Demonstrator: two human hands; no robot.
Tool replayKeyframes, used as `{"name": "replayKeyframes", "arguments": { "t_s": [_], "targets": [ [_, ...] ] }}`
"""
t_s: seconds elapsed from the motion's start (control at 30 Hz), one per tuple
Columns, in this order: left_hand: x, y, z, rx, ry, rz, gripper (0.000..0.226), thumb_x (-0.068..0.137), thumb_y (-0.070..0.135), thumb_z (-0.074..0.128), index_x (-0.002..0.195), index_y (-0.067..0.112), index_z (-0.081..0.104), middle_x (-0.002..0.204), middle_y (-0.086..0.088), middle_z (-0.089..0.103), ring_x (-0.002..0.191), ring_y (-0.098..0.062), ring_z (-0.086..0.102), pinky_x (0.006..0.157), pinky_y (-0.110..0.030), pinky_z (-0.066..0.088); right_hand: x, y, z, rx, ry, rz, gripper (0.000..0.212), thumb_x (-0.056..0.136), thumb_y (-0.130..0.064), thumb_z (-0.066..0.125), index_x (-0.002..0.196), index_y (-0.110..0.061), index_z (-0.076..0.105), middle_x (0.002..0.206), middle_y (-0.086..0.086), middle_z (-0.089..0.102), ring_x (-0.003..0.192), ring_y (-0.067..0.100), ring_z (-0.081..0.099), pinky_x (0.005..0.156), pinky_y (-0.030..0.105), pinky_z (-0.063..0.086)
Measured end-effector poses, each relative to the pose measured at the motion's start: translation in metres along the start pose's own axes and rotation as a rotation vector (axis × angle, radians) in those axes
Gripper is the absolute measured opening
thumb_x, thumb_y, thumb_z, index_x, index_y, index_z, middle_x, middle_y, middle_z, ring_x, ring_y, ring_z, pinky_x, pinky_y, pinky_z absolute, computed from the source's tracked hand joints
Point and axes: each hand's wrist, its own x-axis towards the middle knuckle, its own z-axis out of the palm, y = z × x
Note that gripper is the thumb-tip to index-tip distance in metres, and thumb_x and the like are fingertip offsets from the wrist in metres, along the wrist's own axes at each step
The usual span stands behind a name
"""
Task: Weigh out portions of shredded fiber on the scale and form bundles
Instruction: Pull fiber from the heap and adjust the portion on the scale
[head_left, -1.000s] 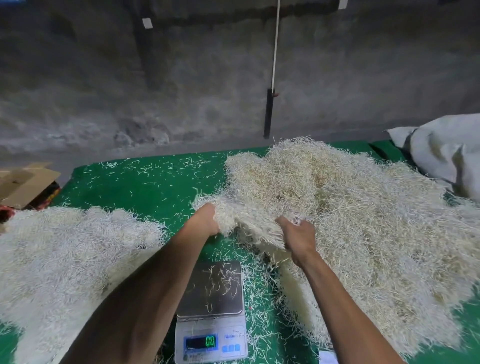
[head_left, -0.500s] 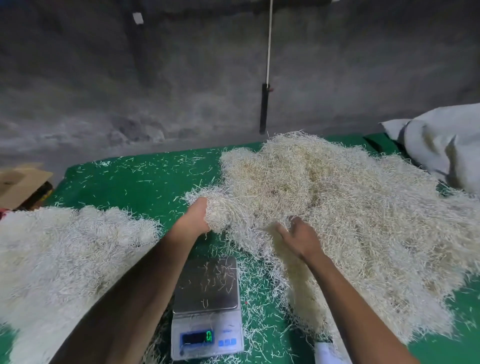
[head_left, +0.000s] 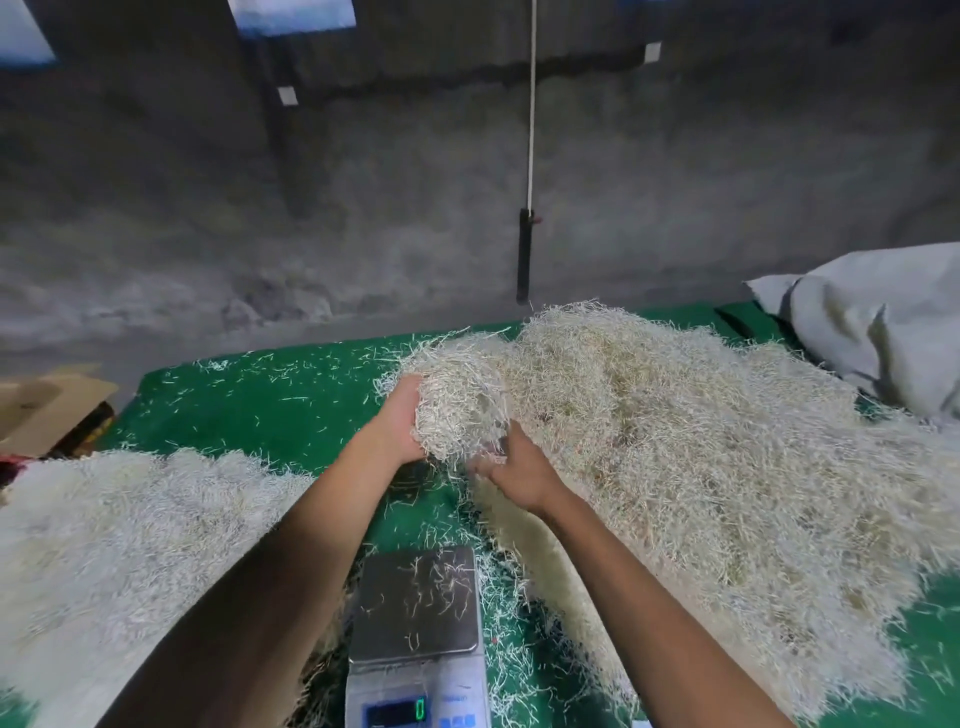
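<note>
Both forearms reach forward over the green surface (head_left: 249, 410), bare to the elbow, converging on one clump (head_left: 460, 400) of shredded fiber lifted at the near-left edge of the big pile (head_left: 701, 457). The left hand (head_left: 397, 423) is cupped, palm turned right, pressed against the clump's left side with its fingers buried in the strands. The right hand (head_left: 519, 470) comes in lower, back of the hand up, fingers curled into the clump's underside, so the two hands grip it between them. The scale (head_left: 418, 639) sits nearer the person, below the hands and apart from them, its plate carrying only stray strands and its display reading 0. A second pile (head_left: 130, 535) lies at the left.
</note>
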Motion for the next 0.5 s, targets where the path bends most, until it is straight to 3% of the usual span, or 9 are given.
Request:
{"name": "replayKeyframes", "arguments": {
  "t_s": [0.07, 0.13, 0.17, 0.23, 0.3, 0.33, 0.4, 0.47, 0.5],
  "targets": [
    [-0.002, 0.0, -0.011, -0.107, -0.035, -0.072, 0.034, 0.106, 0.02, 0.045, 0.139, 0.023, 0.042, 0.086, 0.005, 0.044, 0.067, -0.007, 0.04, 0.04, -0.016, 0.043, 0.003, 0.007, 0.003, 0.083, 0.06, -0.02, 0.058, 0.103, -0.032, 0.059, 0.152, -0.009, 0.038, 0.135, 0.011, 0.06, 0.119, 0.027, 0.062, 0.093, 0.031, 0.05],
    [-0.001, -0.003, -0.023, -0.205, -0.058, -0.091, 0.032, 0.099, 0.022, 0.058, 0.129, 0.016, 0.053, 0.092, 0.001, 0.061, 0.066, -0.013, 0.058, 0.053, -0.023, 0.051, 0.004, 0.01, 0.004, 0.171, 0.079, -0.039, 0.043, 0.101, -0.035, 0.06, 0.137, -0.014, 0.05, 0.114, 0.003, 0.065, 0.106, 0.025, 0.067, 0.078, 0.023, 0.049],
    [-0.002, -0.004, -0.028, -0.25, -0.072, -0.115, 0.024, 0.098, 0.026, 0.058, 0.117, 0.012, 0.061, 0.085, -0.001, 0.068, 0.063, -0.016, 0.065, 0.054, -0.027, 0.054, 0.004, 0.01, 0.005, 0.185, 0.098, -0.044, 0.041, 0.1, -0.035, 0.063, 0.134, -0.017, 0.049, 0.108, 0.001, 0.064, 0.099, 0.023, 0.068, 0.075, 0.022, 0.048],
    [-0.005, -0.01, -0.031, -0.324, -0.063, -0.097, 0.03, 0.1, 0.035, 0.053, 0.098, 0.011, 0.071, 0.079, -0.006, 0.072, 0.062, -0.022, 0.071, 0.055, -0.03, 0.058, 0.006, 0.01, 0.008, 0.127, 0.206, -0.04, 0.051, 0.096, -0.032, 0.07, 0.134, -0.018, 0.038, 0.092, -0.001, 0.058, 0.075, 0.012, 0.061, 0.062, 0.017, 0.046],
    [-0.002, -0.018, -0.028, -0.359, -0.033, -0.107, 0.036, 0.099, 0.04, 0.054, 0.103, 0.01, 0.072, 0.093, -0.015, 0.069, 0.074, -0.03, 0.072, 0.062, -0.035, 0.059, 0.01, 0.009, 0.009, 0.074, 0.308, -0.033, 0.058, 0.097, -0.018, 0.07, 0.139, -0.017, 0.03, 0.084, -0.002, 0.053, 0.061, 0.007, 0.052, 0.049, 0.016, 0.042],
    [-0.008, -0.02, -0.029, -0.307, -0.026, -0.131, 0.037, 0.098, 0.046, 0.054, 0.11, 0.014, 0.069, 0.097, -0.016, 0.067, 0.08, -0.033, 0.07, 0.063, -0.037, 0.06, 0.011, 0.008, 0.008, 0.081, 0.32, -0.04, 0.064, 0.097, -0.009, 0.068, 0.144, -0.018, 0.026, 0.088, -0.001, 0.055, 0.064, 0.009, 0.055, 0.049, 0.017, 0.044],
    [-0.013, -0.024, -0.03, -0.242, -0.003, -0.165, 0.032, 0.094, 0.057, 0.053, 0.107, 0.028, 0.059, 0.094, -0.011, 0.055, 0.078, -0.029, 0.059, 0.05, -0.033, 0.057, 0.013, 0.006, 0.008, 0.097, 0.308, -0.064, 0.072, 0.095, 0.003, 0.062, 0.154, -0.018, 0.026, 0.115, 0.005, 0.061, 0.081, 0.019, 0.066, 0.058, 0.015, 0.052],
    [-0.016, -0.029, -0.032, -0.176, 0.004, -0.173, 0.034, 0.093, 0.06, 0.05, 0.104, 0.028, 0.049, 0.087, -0.003, 0.042, 0.072, -0.019, 0.047, 0.042, -0.025, 0.049, 0.013, 0.004, 0.006, 0.083, 0.341, -0.072, 0.055, 0.099, 0.005, 0.054, 0.152, -0.006, 0.042, 0.139, 0.011, 0.059, 0.104, 0.026, 0.068, 0.078, 0.007, 0.051],
    [-0.016, -0.031, -0.035, -0.211, 0.027, -0.19, 0.033, 0.095, 0.058, 0.049, 0.104, 0.027, 0.046, 0.085, -0.003, 0.041, 0.071, -0.019, 0.045, 0.04, -0.024, 0.047, 0.015, 0.004, 0.003, 0.143, 0.368, -0.056, 0.042, 0.102, 0.001, 0.051, 0.144, -0.002, 0.052, 0.134, 0.012, 0.062, 0.105, 0.027, 0.067, 0.084, 0.011, 0.05]
  ]
}}
